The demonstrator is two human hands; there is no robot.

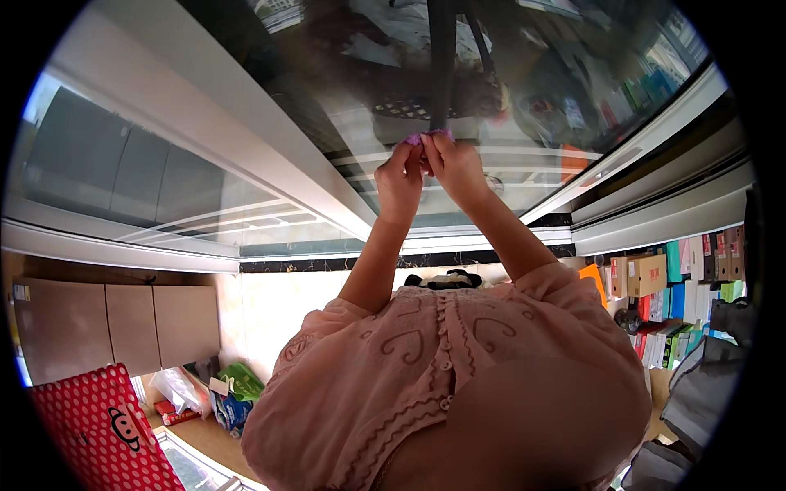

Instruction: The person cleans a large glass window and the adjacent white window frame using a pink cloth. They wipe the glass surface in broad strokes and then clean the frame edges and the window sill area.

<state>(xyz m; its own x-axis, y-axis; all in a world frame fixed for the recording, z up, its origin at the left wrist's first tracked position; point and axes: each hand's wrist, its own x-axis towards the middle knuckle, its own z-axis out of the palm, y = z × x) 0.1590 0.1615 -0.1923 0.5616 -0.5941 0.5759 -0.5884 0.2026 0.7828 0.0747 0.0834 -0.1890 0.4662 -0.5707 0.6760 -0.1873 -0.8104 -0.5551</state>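
Observation:
Both my hands meet in front of a large glass pane (532, 139). Between them is a small purple fuzzy piece, apparently a cloth (415, 140), mostly covered by my fingers. My left hand (399, 182) pinches it from the left, its fingertips bent inward. My right hand (458, 169) grips it from the right, with the fingers close to those of the left. A dark upright bar (442, 65) shows just beyond my fingertips; whether it stands behind the glass or is a reflection, I cannot tell.
A white frame post (237, 123) slants along the pane's left side, and a white rail (639, 151) borders its right. Low cabinets (123, 323) and a red dotted bag (106, 425) are at the left. Shelved books and box files (688, 278) fill the right.

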